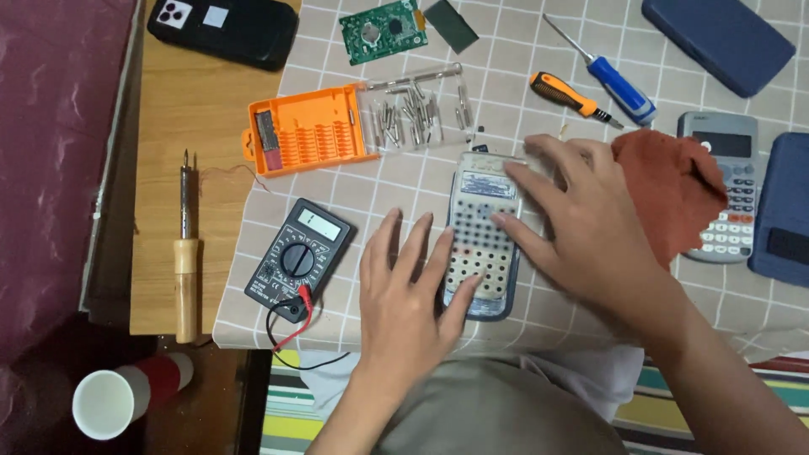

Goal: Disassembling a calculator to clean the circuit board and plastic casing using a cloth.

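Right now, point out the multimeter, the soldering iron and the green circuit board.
multimeter [297, 259], head view, on its round dial.
soldering iron [185, 268], head view, on its wooden handle.
green circuit board [383, 31], head view, on its middle.

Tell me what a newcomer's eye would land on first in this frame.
Both hands meet at the centre on an opened calculator shell with bare key holes: left hand at its lower edge, right hand across its top. Left of them sit a black multimeter and, above it, an orange bit case.
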